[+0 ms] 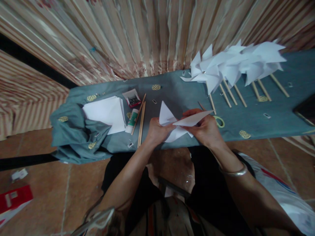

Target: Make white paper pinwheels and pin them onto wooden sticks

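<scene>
Between my two hands is a white paper pinwheel (169,115) with some of its points bent up, held over the near edge of the cloth-covered table. My left hand (157,130) is closed on its left side, thumb toward the centre. My right hand (207,128) grips the right side, where one paper flap stands out flat above the fingers. Just right of that hand lie scissors (219,122) with a pale green handle, partly hidden by it. Left of my left hand are several wooden sticks (141,123) and a glue stick (132,120).
A small open box (132,98) of metal pins and a stack of white paper sheets (105,113) lie on the left. Several finished pinwheels (236,64) on sticks overlap at the back right. A dark object (305,109) sits at the right edge. Curtains (157,36) hang behind the table.
</scene>
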`<state>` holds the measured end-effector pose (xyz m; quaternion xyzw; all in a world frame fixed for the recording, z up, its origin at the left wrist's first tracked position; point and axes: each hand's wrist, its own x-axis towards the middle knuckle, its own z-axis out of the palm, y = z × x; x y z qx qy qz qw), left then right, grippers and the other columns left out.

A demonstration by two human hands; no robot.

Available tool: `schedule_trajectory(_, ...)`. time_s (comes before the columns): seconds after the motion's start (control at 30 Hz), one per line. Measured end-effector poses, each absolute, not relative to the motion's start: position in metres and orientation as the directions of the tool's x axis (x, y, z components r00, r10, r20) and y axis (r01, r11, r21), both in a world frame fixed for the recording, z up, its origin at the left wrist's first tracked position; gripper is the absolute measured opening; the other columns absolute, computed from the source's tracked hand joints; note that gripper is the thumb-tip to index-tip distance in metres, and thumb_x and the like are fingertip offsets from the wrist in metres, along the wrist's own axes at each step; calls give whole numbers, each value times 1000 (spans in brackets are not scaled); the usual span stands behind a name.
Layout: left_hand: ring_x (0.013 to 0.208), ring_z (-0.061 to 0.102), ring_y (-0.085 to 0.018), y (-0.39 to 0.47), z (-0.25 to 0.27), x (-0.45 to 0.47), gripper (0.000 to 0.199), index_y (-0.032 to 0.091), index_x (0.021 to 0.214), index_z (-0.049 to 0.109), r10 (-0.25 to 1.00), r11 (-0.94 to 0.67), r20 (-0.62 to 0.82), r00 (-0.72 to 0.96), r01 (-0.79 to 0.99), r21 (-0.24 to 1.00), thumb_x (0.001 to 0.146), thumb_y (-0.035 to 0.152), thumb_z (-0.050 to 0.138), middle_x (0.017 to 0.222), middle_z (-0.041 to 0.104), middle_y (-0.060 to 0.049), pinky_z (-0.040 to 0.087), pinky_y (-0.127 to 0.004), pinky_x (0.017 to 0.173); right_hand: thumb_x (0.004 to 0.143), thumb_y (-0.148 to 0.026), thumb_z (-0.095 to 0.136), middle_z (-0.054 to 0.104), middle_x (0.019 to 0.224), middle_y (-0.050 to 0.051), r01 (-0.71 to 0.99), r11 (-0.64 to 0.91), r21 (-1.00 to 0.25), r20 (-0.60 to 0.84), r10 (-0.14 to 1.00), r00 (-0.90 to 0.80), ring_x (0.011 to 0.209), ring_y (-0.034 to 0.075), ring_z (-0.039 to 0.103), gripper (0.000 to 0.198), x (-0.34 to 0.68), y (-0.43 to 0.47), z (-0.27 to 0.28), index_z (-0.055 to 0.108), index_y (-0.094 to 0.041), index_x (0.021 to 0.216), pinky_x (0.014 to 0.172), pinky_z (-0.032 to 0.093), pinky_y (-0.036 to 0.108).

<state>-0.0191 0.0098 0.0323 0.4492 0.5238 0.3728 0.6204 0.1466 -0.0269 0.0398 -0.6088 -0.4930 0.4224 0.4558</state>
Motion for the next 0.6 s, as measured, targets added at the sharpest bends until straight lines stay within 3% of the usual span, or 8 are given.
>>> schedule_trajectory(0.37, 59, 60, -13, 10, 35, -18, 7, 13, 56, 69, 930, 331, -336, 152, 58, 942, 53, 12, 76, 60, 67, -1, 47, -22, 56, 58, -29, 80, 73, 75, 2, 243, -108, -964, -62, 980, 190, 65, 19, 67, 31, 146, -28, 38, 70, -19, 86, 57, 52, 29)
schedule_trajectory(0.6, 59, 60, -13, 10, 30, -19, 7, 14, 57, 70, 936, 306, -314, 158, 76, 949, 54, 13, 76, 60, 67, 0, 46, -22, 57, 58, -33, 81, 73, 74, 2, 227, -117, -967, -73, 978, 194, 65, 19, 67, 32, 145, -28, 39, 70, -19, 85, 57, 52, 30)
